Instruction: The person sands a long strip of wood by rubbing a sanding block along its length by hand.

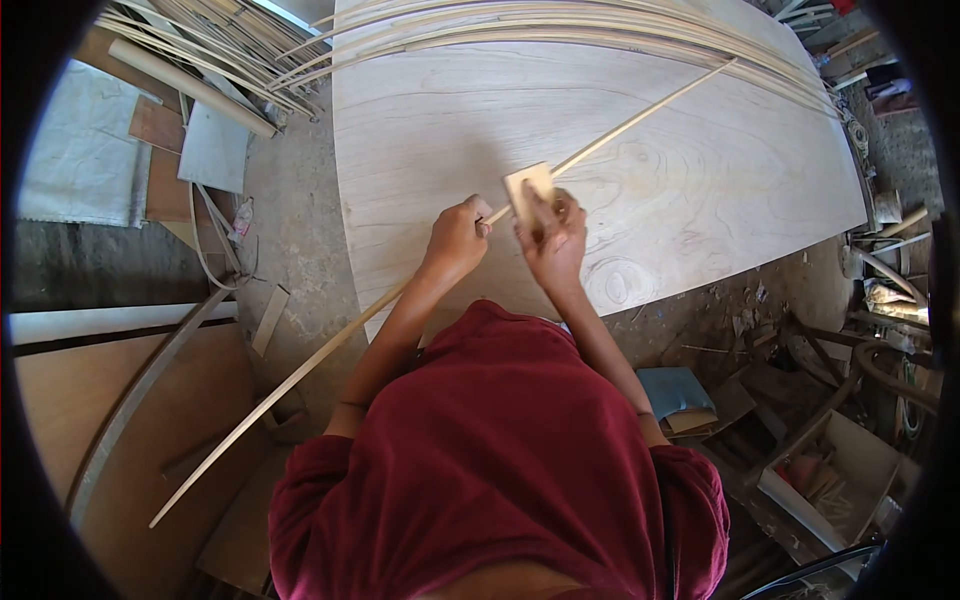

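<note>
A long, thin wooden stick [290,380] runs diagonally from the lower left, beneath my hands, to the far side of a plywood sheet [420,130]. My left hand [460,240] is closed around it near its middle. Just to the right, my right hand [556,242] holds a small, flat tan piece of sandpaper [528,182] against the stick. Its fingers press on the sandpaper's face and are slightly blurred. The stick's surface under the sandpaper is hidden. Past the pad, the stick's far end lies over the plywood.
Many thin wooden strips [500,28] lie along the plywood's far edge. More strips [240,45] and a cardboard tube [190,87] are at upper left. A curved strip [135,390] leans at left. On the right sit a blue item [675,388] and a box [865,450] of wood scraps.
</note>
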The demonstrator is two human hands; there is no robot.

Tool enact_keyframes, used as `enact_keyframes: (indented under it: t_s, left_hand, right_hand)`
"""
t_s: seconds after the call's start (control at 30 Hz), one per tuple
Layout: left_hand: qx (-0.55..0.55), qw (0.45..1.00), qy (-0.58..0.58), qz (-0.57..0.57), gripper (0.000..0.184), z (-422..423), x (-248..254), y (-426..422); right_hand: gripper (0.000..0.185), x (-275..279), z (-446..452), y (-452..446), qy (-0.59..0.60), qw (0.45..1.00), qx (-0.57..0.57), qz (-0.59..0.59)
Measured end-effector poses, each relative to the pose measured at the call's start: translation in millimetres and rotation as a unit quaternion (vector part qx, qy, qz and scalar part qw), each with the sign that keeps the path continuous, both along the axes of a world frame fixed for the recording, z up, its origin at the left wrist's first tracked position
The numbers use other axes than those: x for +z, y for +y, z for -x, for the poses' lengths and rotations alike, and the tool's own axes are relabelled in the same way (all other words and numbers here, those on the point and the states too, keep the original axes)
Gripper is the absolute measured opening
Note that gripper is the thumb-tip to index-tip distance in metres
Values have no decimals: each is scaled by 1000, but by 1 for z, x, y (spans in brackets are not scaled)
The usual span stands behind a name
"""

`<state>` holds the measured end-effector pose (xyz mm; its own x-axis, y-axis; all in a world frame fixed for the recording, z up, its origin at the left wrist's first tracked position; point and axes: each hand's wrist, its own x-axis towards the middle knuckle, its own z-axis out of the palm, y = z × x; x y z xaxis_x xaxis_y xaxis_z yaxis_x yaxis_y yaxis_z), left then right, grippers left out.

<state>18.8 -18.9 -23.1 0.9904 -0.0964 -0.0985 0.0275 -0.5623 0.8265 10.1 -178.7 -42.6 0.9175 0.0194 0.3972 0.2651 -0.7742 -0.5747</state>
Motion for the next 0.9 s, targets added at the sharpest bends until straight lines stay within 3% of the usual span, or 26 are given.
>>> enact_keyframes:
  t_s: [0.13, 0.33, 0.5, 0.6, 0.67, 0.9]
  left_hand:
    - [4, 999, -31, 6, 11, 3, 5, -3]
    - [3, 999, -51, -14, 11, 0, 3, -4]
    - [14, 999, -50, -15, 11, 2, 3, 1]
    - [19, 998, -52, 8, 11, 6, 4, 0]
    - [19, 999, -12, 46, 10, 6, 2, -1]
    - [34, 999, -41, -5, 10, 3, 5, -2]
  right_hand:
    - [51, -8, -17, -18, -20, 996, -80, 28]
    - [51, 15, 12, 12, 1, 999, 28, 17]
    - [55, -2, -4, -1, -2, 999, 34, 10]
    - [53, -14, -20, -19, -19, 999, -45, -10]
    - [51, -14, -23, -26, 34, 995, -89, 39]
    - [57, 8, 11, 9, -15, 999, 41, -4]
